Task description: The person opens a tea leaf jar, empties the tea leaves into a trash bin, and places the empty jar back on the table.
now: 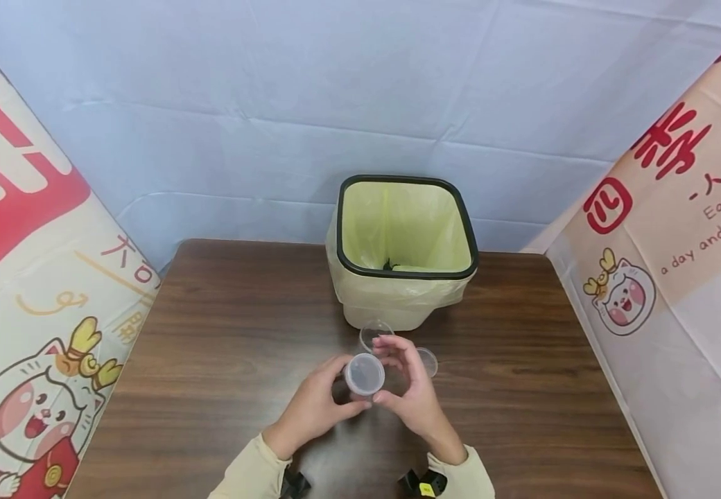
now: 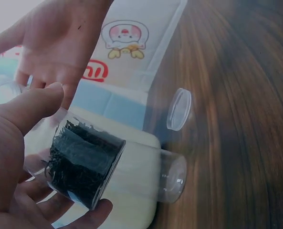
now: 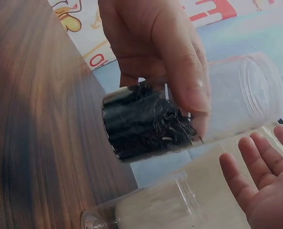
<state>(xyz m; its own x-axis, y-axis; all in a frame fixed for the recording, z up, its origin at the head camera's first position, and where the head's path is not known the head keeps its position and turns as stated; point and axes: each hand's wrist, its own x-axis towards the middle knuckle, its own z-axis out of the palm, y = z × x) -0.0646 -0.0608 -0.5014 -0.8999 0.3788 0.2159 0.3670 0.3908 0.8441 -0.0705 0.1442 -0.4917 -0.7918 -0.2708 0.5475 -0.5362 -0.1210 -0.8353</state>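
A clear plastic jar (image 3: 148, 126) with a translucent lid (image 1: 365, 374) on top is gripped around its side by my left hand (image 1: 318, 396). Dark, thin dried leaves or shreds (image 2: 81, 162) fill its lower part. My right hand (image 1: 412, 388) is beside the lid with its fingers apart and relaxed, its thumb near the lid's edge. Beyond the hands stands a second clear jar (image 2: 172, 176), uncovered and see-through. To its right, a clear round lid (image 2: 179, 109) lies on the table, partly behind the right hand in the head view.
A bin (image 1: 403, 276) with a black rim and pale yellow liner stands at the table's back, just behind the second jar. The brown wooden table (image 1: 236, 333) is bordered by a pale blue cloth (image 1: 242, 152) behind and printed panels on both sides.
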